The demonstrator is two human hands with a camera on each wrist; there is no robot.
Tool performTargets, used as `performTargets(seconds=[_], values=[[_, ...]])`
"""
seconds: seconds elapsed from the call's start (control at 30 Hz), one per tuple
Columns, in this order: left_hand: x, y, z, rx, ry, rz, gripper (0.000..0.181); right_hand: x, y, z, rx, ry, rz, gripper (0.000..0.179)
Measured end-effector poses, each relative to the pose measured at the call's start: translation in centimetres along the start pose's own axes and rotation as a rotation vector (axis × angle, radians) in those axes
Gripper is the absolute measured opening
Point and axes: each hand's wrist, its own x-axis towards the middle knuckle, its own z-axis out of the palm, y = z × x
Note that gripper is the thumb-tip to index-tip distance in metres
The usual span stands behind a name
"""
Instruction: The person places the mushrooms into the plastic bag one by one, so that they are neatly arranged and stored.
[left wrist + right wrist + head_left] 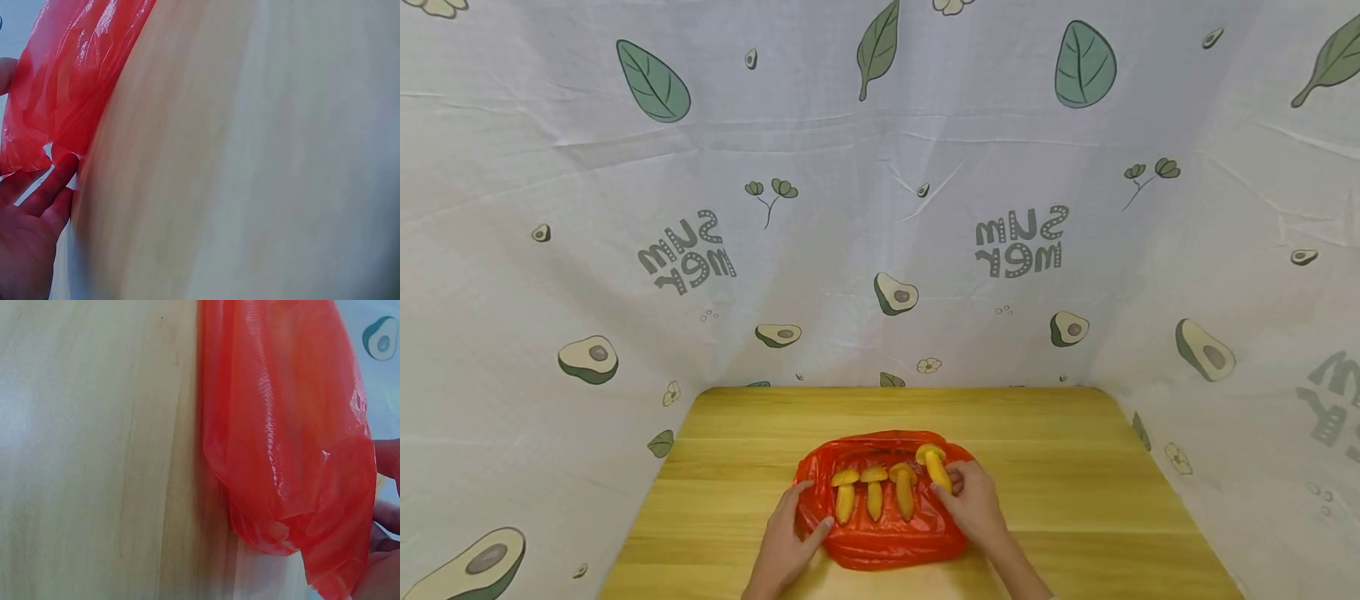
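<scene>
A red plastic bag (917, 552) lies spread out, its raised edges ringing a sunken middle. Three yellow mushrooms stand out against the red in a row: a left one (845, 500), a middle one (874, 496) and a right one (904, 493), caps toward the back. My right hand (976, 500) pinches a fourth yellow mushroom (934, 465) by its stem, over the bag's right side with the cap up and left. My left hand (788, 537) rests at the bag's left edge, thumb and fingers apart; in the left wrist view its fingers (53, 187) touch the red plastic.
The bag sits on a wood-grain tabletop (1075, 467). A pale curtain (880, 242) printed with leaves and avocados hangs behind the table and along both sides.
</scene>
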Motion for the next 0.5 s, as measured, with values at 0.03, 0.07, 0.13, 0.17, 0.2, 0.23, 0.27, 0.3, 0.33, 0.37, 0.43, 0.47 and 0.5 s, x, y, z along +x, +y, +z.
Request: performTargets(seconds=[0.03, 0.07, 0.13, 0.17, 0.2, 0.23, 0.27, 0.3, 0.33, 0.37, 0.43, 0.47, 0.5], values=[[0.0, 0.0, 0.0, 0.000, 0.000, 0.000, 0.069, 0.0, 0.0, 0.1, -0.011, -0.007, -0.003, 0.030], [0.0, 0.0, 0.0, -0.001, 0.002, -0.002, 0.069, 0.0, 0.1, 0.1, -0.024, -0.013, -0.002, 0.030], [0.0, 0.0, 0.0, 0.002, 0.003, -0.004, 0.069, -0.1, 0.2, 0.2, -0.054, -0.017, -0.007, 0.030], [0.0, 0.0, 0.0, 0.005, 0.003, -0.005, 0.069, -0.1, 0.2, 0.3, -0.065, -0.015, -0.012, 0.030], [0.0, 0.0, 0.0, 0.006, 0.003, -0.009, 0.069, -0.1, 0.3, 0.4, -0.079, -0.014, -0.017, 0.030], [0.0, 0.1, 0.0, 0.008, 0.000, -0.012, 0.069, -0.1, 0.3, 0.5, -0.093, -0.012, -0.020, 0.030], [0.0, 0.1, -0.1, 0.007, -0.002, -0.015, 0.069, -0.1, 0.4, 0.6, -0.105, -0.011, -0.020, 0.029], [0.0, 0.1, -0.1, 0.009, -0.006, -0.016, 0.069, -0.1, 0.4, 0.6, -0.119, -0.009, -0.019, 0.029], [0.0, 0.1, -0.1, 0.010, -0.010, -0.016, 0.070, -0.1, 0.4, 0.7, -0.131, -0.009, -0.017, 0.030], [0.0, 0.1, -0.1, 0.011, -0.014, -0.019, 0.070, -0.1, 0.5, 0.8, -0.138, -0.012, -0.014, 0.030], [0.0, 0.1, -0.2, 0.014, -0.022, -0.021, 0.071, 0.0, 0.5, 1.0, -0.149, -0.023, -0.002, 0.031], [0.0, 0.1, -0.2, 0.014, -0.024, -0.021, 0.071, 0.0, 0.5, 1.1, -0.151, -0.029, 0.004, 0.032], [0.0, 0.1, -0.2, 0.016, -0.026, -0.021, 0.072, 0.0, 0.6, 1.2, -0.152, -0.035, 0.010, 0.033]])
